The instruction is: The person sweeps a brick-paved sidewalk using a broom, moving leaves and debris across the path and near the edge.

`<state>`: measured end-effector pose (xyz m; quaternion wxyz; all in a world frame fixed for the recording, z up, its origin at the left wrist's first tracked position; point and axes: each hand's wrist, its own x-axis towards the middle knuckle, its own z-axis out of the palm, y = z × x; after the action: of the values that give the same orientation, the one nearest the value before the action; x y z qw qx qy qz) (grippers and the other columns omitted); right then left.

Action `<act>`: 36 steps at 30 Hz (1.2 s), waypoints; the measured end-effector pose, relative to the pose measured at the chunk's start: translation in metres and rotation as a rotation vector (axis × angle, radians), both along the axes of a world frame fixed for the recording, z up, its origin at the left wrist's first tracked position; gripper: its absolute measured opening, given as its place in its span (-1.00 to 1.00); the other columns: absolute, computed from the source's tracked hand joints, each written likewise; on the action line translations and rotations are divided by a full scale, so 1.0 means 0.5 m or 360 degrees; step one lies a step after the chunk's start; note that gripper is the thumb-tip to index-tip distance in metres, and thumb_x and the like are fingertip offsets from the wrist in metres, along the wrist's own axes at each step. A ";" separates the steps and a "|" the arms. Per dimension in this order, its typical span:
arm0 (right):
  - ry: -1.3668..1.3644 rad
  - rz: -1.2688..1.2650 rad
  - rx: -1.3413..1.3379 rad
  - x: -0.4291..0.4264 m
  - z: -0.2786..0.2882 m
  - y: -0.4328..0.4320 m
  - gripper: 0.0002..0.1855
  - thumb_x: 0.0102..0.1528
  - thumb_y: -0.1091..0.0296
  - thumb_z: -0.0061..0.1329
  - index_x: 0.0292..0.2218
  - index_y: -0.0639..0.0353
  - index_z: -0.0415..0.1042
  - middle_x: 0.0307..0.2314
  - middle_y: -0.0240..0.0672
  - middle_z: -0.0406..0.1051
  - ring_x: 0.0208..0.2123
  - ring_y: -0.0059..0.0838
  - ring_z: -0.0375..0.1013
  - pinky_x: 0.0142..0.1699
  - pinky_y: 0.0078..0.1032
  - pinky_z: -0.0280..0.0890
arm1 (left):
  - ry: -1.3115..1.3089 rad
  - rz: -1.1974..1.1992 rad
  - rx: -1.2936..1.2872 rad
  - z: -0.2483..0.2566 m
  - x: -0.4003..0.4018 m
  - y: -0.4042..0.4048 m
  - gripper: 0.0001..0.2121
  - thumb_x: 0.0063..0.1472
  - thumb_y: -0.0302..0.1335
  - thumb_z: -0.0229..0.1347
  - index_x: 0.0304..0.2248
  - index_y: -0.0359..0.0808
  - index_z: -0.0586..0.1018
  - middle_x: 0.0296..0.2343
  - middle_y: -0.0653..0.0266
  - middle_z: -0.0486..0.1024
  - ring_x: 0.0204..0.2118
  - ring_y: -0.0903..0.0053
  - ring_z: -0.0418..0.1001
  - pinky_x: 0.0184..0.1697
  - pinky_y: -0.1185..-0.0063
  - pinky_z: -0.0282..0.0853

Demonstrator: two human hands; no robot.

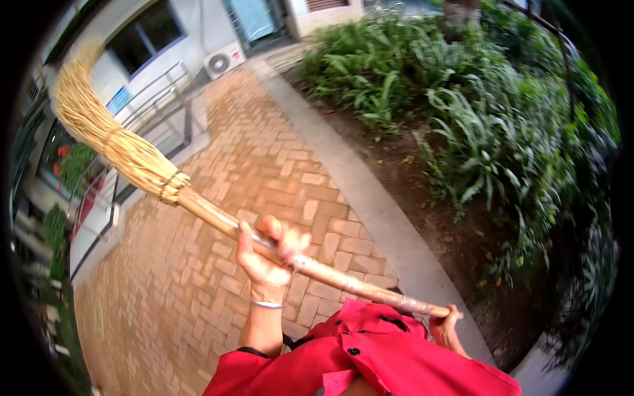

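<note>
A straw broom (119, 143) with a wooden handle is held up diagonally across the view, its bristle head at the upper left and bent at the tip. My left hand (270, 252) supports the middle of the handle, palm up, with the thumb on one side and the blurred fingers curled loosely on the other. Near the handle's far end, at the lower right, my right hand (446, 319) is closed around it. Clear wrap covers part of the handle. Below the handle shows the red jacket (366, 351) that I wear.
Brick paving (198, 277) lies under the broom. A stone kerb (371, 198) borders a bed of ferns (460, 114) at the right. Metal railings (153, 94), an air-conditioner unit (223, 60) and a building wall (198, 29) stand at the upper left.
</note>
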<state>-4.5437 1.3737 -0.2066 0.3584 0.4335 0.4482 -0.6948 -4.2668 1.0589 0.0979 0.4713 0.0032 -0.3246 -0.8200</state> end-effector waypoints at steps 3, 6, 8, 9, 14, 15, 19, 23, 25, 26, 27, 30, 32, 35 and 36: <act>0.0299 0.0247 -0.0023 -0.145 -0.022 -0.143 -0.70 -0.18 0.09 0.04 -0.50 0.00 0.22 -0.67 -0.48 0.26 -0.65 -0.48 0.32 -0.55 -0.55 0.31 | -0.0212 0.0493 0.0508 -0.054 -0.015 -0.120 -0.60 0.26 -0.17 -0.23 -0.69 -0.16 0.23 -0.83 0.49 0.08 -0.78 0.63 0.03 -0.49 0.57 0.13; 0.0449 0.0192 0.0035 -0.252 -0.014 -0.345 -0.70 -0.17 0.16 0.06 -0.46 -0.01 0.21 -0.66 -0.47 0.21 -0.62 -0.51 0.30 -0.46 -0.51 0.33 | -0.0146 0.0652 0.0840 -0.161 -0.010 -0.228 -0.62 0.25 -0.22 -0.19 -0.69 -0.15 0.21 -0.83 0.47 0.09 -0.77 0.63 0.03 -0.48 0.56 0.12; 0.0633 0.0235 0.0005 -0.343 -0.027 -0.501 -0.75 -0.14 0.22 0.04 -0.51 -0.02 0.20 -0.71 -0.47 0.17 -0.65 -0.53 0.26 -0.51 -0.54 0.29 | -0.0203 0.0764 0.0973 -0.220 -0.030 -0.316 -0.62 0.23 -0.21 -0.15 -0.71 -0.12 0.19 -0.81 0.49 0.05 -0.75 0.63 0.01 -0.46 0.55 0.12; 0.0706 0.0219 -0.0051 -0.390 -0.063 -0.558 -0.78 -0.11 0.26 0.02 -0.55 -0.03 0.19 -0.74 -0.50 0.15 -0.69 -0.55 0.23 -0.56 -0.59 0.23 | -0.0279 0.0814 0.1080 -0.245 -0.033 -0.341 -0.65 0.21 -0.23 -0.11 -0.70 -0.12 0.18 -0.79 0.48 0.06 -0.72 0.63 0.01 -0.45 0.54 0.13; 0.0898 0.0351 -0.0317 -0.489 0.020 -1.008 -0.78 -0.06 0.24 0.01 -0.56 -0.02 0.21 -0.72 -0.54 0.18 -0.70 -0.62 0.19 -0.59 -0.64 0.17 | -0.0172 0.1140 0.1752 -0.305 -0.049 -0.503 -0.73 0.18 -0.33 -0.04 -0.63 -0.14 0.21 -0.76 0.42 0.11 -0.66 0.52 0.16 -0.29 0.43 0.22; 0.0919 0.0432 -0.0311 -0.521 0.033 -1.097 -0.80 -0.02 0.25 0.00 -0.54 -0.02 0.22 -0.72 -0.55 0.18 -0.69 -0.62 0.20 -0.58 -0.62 0.18 | -0.0158 0.1155 0.1778 -0.308 -0.058 -0.544 -0.73 0.18 -0.34 -0.04 -0.64 -0.15 0.23 -0.75 0.41 0.14 -0.64 0.50 0.19 -0.27 0.42 0.23; 0.1003 0.0751 -0.0469 -0.557 0.157 -1.487 -0.82 0.00 0.25 0.00 -0.52 -0.02 0.25 -0.72 -0.54 0.18 -0.68 -0.61 0.21 -0.54 -0.59 0.19 | 0.0124 0.1205 0.1843 -0.339 -0.084 -0.734 -0.72 0.16 -0.36 -0.03 -0.67 -0.19 0.28 -0.74 0.35 0.25 -0.59 0.45 0.29 -0.22 0.38 0.25; 0.1152 0.0839 -0.0667 -0.534 0.199 -1.826 -0.78 0.00 0.22 0.03 -0.54 -0.02 0.24 -0.71 -0.55 0.18 -0.68 -0.63 0.21 -0.55 -0.62 0.18 | 0.0276 0.1218 0.1930 -0.409 -0.101 -0.970 -0.72 0.15 -0.38 -0.02 -0.68 -0.22 0.31 -0.72 0.32 0.29 -0.55 0.43 0.31 -0.17 0.36 0.24; 0.1292 0.0776 -0.0848 -0.528 0.206 -1.967 -0.74 0.02 0.17 0.02 -0.54 -0.01 0.22 -0.70 -0.56 0.17 -0.69 -0.66 0.18 -0.56 -0.67 0.16 | 0.0148 0.1330 0.1999 -0.413 -0.123 -1.109 -0.71 0.18 -0.37 -0.04 -0.68 -0.22 0.30 -0.71 0.30 0.29 -0.52 0.41 0.31 -0.15 0.34 0.24; 0.1201 0.0768 -0.0917 -0.537 0.196 -2.018 -0.75 0.04 0.16 0.00 -0.53 -0.01 0.21 -0.69 -0.56 0.16 -0.68 -0.66 0.18 -0.56 -0.64 0.16 | 0.0099 0.1274 0.1934 -0.416 -0.117 -1.187 -0.71 0.19 -0.37 -0.05 -0.68 -0.22 0.30 -0.71 0.29 0.30 -0.50 0.40 0.32 -0.14 0.34 0.24; 0.1179 0.0714 -0.0896 -0.527 0.214 -2.067 -0.75 0.05 0.16 -0.01 -0.53 -0.01 0.21 -0.69 -0.56 0.16 -0.68 -0.66 0.18 -0.56 -0.64 0.16 | 0.0061 0.1225 0.1922 -0.422 -0.121 -1.243 -0.70 0.19 -0.36 -0.05 -0.68 -0.22 0.30 -0.70 0.28 0.30 -0.48 0.40 0.33 -0.13 0.34 0.24; 0.1166 0.0701 -0.0920 -0.490 0.291 -2.221 -0.77 0.07 0.16 -0.03 -0.50 0.00 0.23 -0.66 -0.55 0.18 -0.65 -0.65 0.20 -0.54 -0.63 0.17 | 0.0113 0.1037 0.1908 -0.423 -0.134 -1.447 -0.72 0.22 -0.35 -0.08 -0.63 -0.22 0.32 -0.63 0.26 0.35 -0.38 0.37 0.34 -0.07 0.34 0.21; 0.1182 0.0759 -0.1013 -0.461 0.336 -2.324 -0.78 0.08 0.16 -0.05 -0.49 0.00 0.24 -0.65 -0.54 0.20 -0.64 -0.65 0.21 -0.53 -0.64 0.17 | 0.0158 0.0919 0.1810 -0.402 -0.149 -1.599 -0.75 0.22 -0.35 -0.07 -0.59 -0.24 0.34 -0.59 0.25 0.36 -0.33 0.36 0.34 -0.04 0.35 0.19; 0.1220 0.0745 -0.1142 -0.410 0.336 -2.503 -0.77 0.11 0.13 -0.10 -0.49 0.02 0.25 -0.66 -0.51 0.20 -0.64 -0.63 0.21 -0.52 -0.66 0.18 | 0.0175 0.0631 0.1728 -0.374 -0.194 -1.826 -0.79 0.22 -0.34 -0.05 -0.53 -0.24 0.36 -0.52 0.23 0.40 -0.22 0.34 0.35 -0.02 0.37 0.17; 0.1157 0.0727 -0.1244 -0.398 0.327 -2.568 -0.75 0.12 0.11 -0.12 -0.50 0.02 0.25 -0.66 -0.50 0.20 -0.64 -0.63 0.20 -0.52 -0.66 0.17 | 0.0108 0.0612 0.1771 -0.367 -0.208 -1.899 -0.79 0.22 -0.34 -0.05 -0.53 -0.24 0.37 -0.51 0.23 0.40 -0.20 0.34 0.35 -0.03 0.38 0.18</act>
<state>-4.7425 0.0896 -0.0431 0.4558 -0.1053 0.3350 -0.8179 -4.3708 0.1094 -0.0856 0.5492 0.2826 0.1761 -0.7665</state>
